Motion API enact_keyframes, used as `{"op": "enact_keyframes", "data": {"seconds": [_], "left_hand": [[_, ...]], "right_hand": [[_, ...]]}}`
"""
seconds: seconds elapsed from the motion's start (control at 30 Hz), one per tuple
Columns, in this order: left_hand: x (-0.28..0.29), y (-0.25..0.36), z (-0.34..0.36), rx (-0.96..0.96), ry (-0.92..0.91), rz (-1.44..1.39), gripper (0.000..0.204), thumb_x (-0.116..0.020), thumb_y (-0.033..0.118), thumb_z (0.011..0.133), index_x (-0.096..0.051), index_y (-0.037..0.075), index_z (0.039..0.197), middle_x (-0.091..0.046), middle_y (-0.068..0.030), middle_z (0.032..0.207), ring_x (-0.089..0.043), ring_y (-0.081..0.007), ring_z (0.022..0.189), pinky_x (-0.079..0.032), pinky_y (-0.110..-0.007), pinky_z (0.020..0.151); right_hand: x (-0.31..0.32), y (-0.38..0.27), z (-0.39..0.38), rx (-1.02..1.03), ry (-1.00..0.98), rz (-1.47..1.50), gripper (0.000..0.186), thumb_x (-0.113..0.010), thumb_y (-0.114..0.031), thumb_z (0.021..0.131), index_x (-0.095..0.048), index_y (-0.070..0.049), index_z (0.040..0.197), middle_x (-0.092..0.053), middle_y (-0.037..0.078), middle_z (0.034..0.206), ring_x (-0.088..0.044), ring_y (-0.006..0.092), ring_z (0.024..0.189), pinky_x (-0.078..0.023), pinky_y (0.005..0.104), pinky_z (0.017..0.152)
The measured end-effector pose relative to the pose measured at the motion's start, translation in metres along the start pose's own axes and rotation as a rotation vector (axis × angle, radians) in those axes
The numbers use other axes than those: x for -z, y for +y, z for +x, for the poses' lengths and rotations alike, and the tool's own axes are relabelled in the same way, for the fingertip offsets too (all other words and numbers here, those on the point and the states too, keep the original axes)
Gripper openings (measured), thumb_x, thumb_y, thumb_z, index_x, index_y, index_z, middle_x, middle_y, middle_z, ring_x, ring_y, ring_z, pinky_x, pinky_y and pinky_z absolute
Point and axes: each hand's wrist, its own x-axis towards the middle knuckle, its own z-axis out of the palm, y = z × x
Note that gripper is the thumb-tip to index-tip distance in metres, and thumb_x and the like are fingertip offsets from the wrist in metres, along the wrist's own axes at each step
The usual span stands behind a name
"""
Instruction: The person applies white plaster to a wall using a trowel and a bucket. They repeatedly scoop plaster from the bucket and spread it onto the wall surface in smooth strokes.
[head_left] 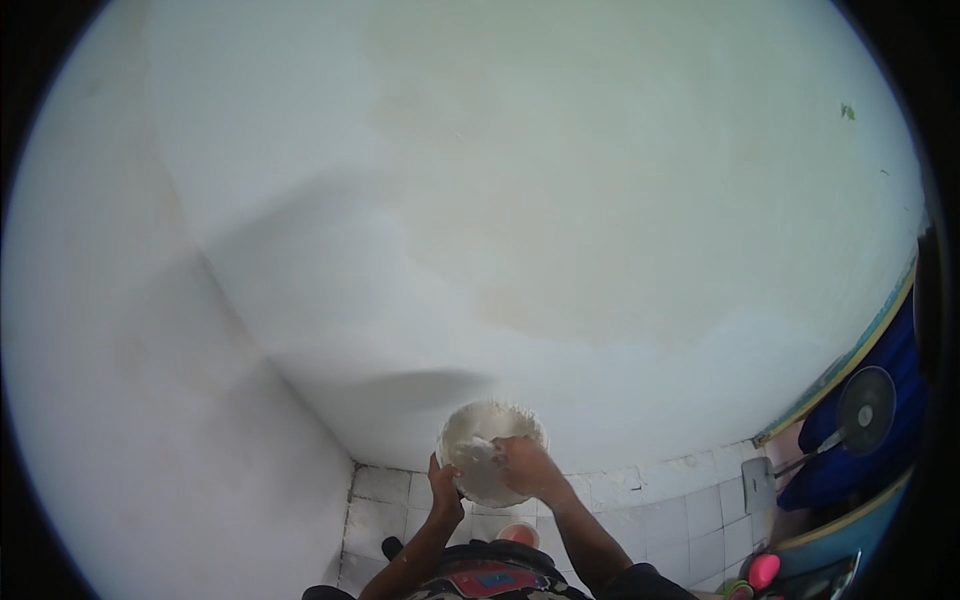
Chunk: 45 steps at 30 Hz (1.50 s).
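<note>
A round white bucket (480, 425), crusted with white material round its rim and inside, is held in front of me below the plastered wall (600, 180). My left hand (445, 485) grips the bucket's left side with fingers wrapped round it. My right hand (525, 465) is closed and dipped inside the bucket, around a pale, coated tool (478, 448) whose exact kind I cannot make out.
A second wall (150, 390) meets it at the left. A pink container (518, 535) sits on the tiled floor (665, 520) below. At the right are a standing fan (865, 410), a blue cloth (890, 340) and pink items (763, 570).
</note>
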Motion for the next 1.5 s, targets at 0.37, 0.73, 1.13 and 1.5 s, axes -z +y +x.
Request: {"op": "enact_keyframes", "data": {"seconds": [0.37,0.73,1.13,1.5], "left_hand": [[-0.019,0.068,-0.015,-0.042,-0.037,-0.042,0.061,-0.051,0.010,0.065,-0.048,0.005,0.125,-0.056,-0.0110,0.111,-0.056,-0.0259,0.102,-0.051,-0.037,0.086],[0.004,0.047,0.061,0.062,-0.098,0.053,0.059,-0.052,0.011,0.066,-0.048,0.009,0.124,-0.055,-0.0092,0.108,-0.058,-0.0240,0.096,-0.057,-0.038,0.069],[0.060,0.054,0.082,0.146,-0.134,0.153,0.057,-0.052,0.009,0.066,-0.048,0.008,0.123,-0.055,-0.0110,0.109,-0.059,-0.0265,0.094,-0.058,-0.040,0.069],[0.094,0.051,0.083,0.158,-0.138,0.124,0.063,-0.053,0.008,0.067,-0.045,0.005,0.129,-0.056,-0.0132,0.110,-0.060,-0.0275,0.099,-0.059,-0.042,0.072]], "right_hand": [[0.205,-0.132,0.075,0.153,0.792,0.019,0.032,-0.062,0.007,0.084,-0.064,0.003,0.116,-0.068,0.020,0.093,-0.068,0.0335,0.081,-0.054,0.0341,0.072],[0.149,-0.013,0.216,0.440,0.945,-0.697,0.066,-0.063,0.001,0.072,-0.052,-0.001,0.137,-0.064,0.020,0.121,-0.062,0.0349,0.110,-0.048,0.0461,0.097],[0.185,-0.076,0.254,0.293,0.753,0.051,0.014,-0.067,0.001,0.082,-0.068,0.004,0.095,-0.072,0.018,0.085,-0.067,0.0168,0.079,-0.053,0.0313,0.075],[0.335,-0.162,0.206,0.285,1.383,-0.641,0.014,-0.058,-0.005,0.085,-0.069,0.000,0.093,-0.069,0.018,0.077,-0.068,0.0351,0.071,-0.053,0.0429,0.064]]}}
